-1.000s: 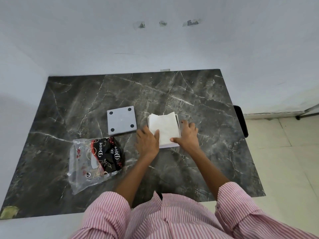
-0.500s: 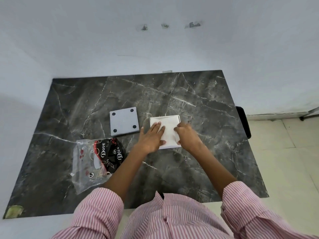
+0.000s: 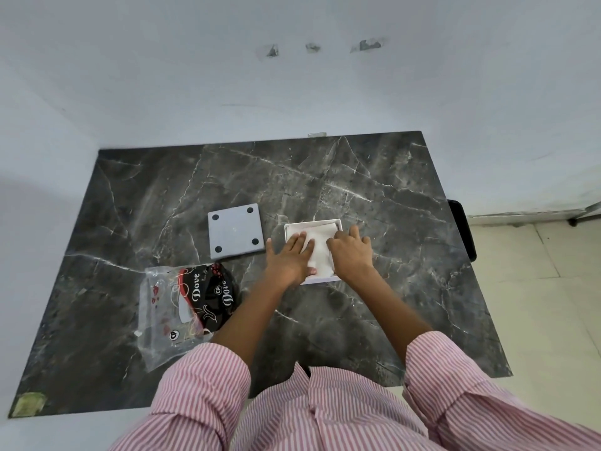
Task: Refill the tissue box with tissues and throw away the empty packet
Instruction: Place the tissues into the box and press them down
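Note:
A white square tissue box stands open on the dark marble table, with a stack of white tissues inside it. My left hand lies flat on the left part of the tissues, fingers spread. My right hand rests palm down on the right part, fingers slightly curled over the stack. The grey square lid with black feet lies upside down to the left of the box. The clear and black tissue packet lies crumpled at the front left.
A light blue wall borders the table at the back and left. A black object hangs off the table's right edge. Pale floor tiles lie to the right. A yellowish patch marks the front left corner.
The tissues stood above the rim with my hands at the box's sides. Both hands have moved onto the stack and pressed it down inside the box.

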